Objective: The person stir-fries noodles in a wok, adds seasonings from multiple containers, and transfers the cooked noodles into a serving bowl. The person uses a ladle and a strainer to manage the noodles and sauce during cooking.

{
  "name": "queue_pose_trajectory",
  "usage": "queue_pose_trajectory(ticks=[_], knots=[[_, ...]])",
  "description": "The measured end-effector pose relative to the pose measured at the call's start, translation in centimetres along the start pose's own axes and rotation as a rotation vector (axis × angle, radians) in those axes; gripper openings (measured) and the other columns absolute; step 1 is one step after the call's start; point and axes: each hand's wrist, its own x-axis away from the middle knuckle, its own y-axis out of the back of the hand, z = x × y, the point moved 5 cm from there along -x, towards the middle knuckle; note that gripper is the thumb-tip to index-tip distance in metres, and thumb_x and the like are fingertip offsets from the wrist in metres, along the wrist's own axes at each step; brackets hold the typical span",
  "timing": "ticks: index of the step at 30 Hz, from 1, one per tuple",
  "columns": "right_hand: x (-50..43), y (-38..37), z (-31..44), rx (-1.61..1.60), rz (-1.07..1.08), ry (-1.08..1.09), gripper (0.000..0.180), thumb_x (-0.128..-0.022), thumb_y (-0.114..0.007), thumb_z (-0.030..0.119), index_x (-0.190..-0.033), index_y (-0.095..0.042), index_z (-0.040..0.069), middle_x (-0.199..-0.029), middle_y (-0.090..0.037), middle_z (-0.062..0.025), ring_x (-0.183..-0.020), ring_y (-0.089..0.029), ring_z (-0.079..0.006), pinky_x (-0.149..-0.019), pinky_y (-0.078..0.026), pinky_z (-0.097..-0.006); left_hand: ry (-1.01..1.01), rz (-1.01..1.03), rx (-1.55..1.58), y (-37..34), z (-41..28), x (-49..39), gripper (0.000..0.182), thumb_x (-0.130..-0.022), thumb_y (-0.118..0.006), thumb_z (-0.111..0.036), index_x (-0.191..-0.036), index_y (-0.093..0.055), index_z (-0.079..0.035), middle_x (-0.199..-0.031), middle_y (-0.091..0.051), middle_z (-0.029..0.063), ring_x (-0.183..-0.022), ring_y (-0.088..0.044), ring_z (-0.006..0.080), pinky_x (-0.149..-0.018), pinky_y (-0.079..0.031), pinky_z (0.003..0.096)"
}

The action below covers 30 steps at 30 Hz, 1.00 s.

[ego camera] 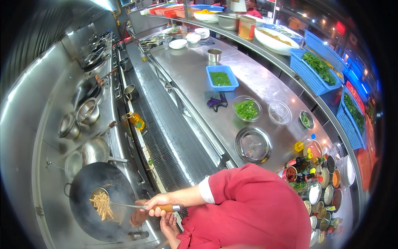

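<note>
A dark wok (93, 218) sits on the range at the lower left, with light steam over it. My right hand (158, 205) grips the wooden handle of a metal ladle (124, 204). The ladle's bowl is over the wok and holds light brown strips of food (102, 205), some hanging past its rim. Just below the ladle handle, my left hand (169, 225) is palm up with loosely curled fingers and nothing visible in it. A brown, cloth-like shape (139, 216) lies at the wok's right rim; its nature is unclear.
Beyond the wok are a perforated strainer (95, 151), steel pots (88, 110) and an oil bottle (136, 120). On the steel counter (183, 71) stand a blue tub of chopped greens (221, 77), bowls, a round steel tray (253, 145) and several sauce bottles and jars (300, 162).
</note>
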Motion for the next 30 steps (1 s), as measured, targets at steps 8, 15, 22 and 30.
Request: queue_pose_trajectory(ticks=[8, 15, 22, 30], knots=[[0.2, 1.3, 0.3, 0.068, -0.22, 0.047, 0.019, -0.106, -0.058, 0.015, -0.121, -0.052, 0.005, -0.079, -0.058, -0.0012, -0.056, -0.053, -0.003, -0.046, -0.046, -0.0178, 0.146, 0.214, -0.234, -4.6, -0.2, -2.1, 0.038, -0.1, -0.066, -0.034, -0.128, -0.06, -0.009, -0.114, -0.068, 0.009, -0.097, -0.067, 0.0243, -0.08, -0.053, 0.0325], [-0.1, -0.6, -0.5, -0.035, -0.108, -0.039, 0.027, -0.11, -0.051, 0.021, -0.135, -0.05, 0.013, -0.073, -0.053, 0.0036, -0.053, -0.048, -0.0082, -0.047, -0.042, -0.0247, 0.115, 0.277, -0.295, -6.3, -4.1, -3.8, 0.033, -0.1, -0.067, -0.036, -0.121, -0.061, -0.011, -0.101, -0.067, 0.005, -0.084, -0.065, 0.0203, -0.071, -0.051, 0.0306], [-2.2, -0.2, 0.1, 0.005, -0.15, -0.085, 0.026, -0.111, -0.048, 0.031, -0.131, -0.055, 0.016, -0.068, -0.049, 0.0073, -0.053, -0.047, -0.0071, -0.059, -0.044, -0.034, 0.129, 0.265, -0.32, -5.1, -6.5, -3.5, 0.029, -0.1, -0.069, -0.038, -0.114, -0.063, -0.013, -0.088, -0.066, 0.001, -0.071, -0.062, 0.0163, -0.063, -0.049, 0.0287], [-2.0, 0.6, 1.6, 0.086, -0.315, 0.145, 0.029, -0.106, -0.054, 0.019, -0.129, -0.061, 0.002, -0.071, -0.056, 0.0004, -0.05, -0.044, -0.0036, -0.04, -0.035, -0.02, -0.034, 0.308, -0.221, -3.5, -6.3, -3.5, 0.02, -0.101, -0.065, -0.027, -0.111, -0.072, -0.011, -0.085, -0.069, -0.005, -0.073, -0.063, 0.0059, -0.061, -0.046, 0.024]])
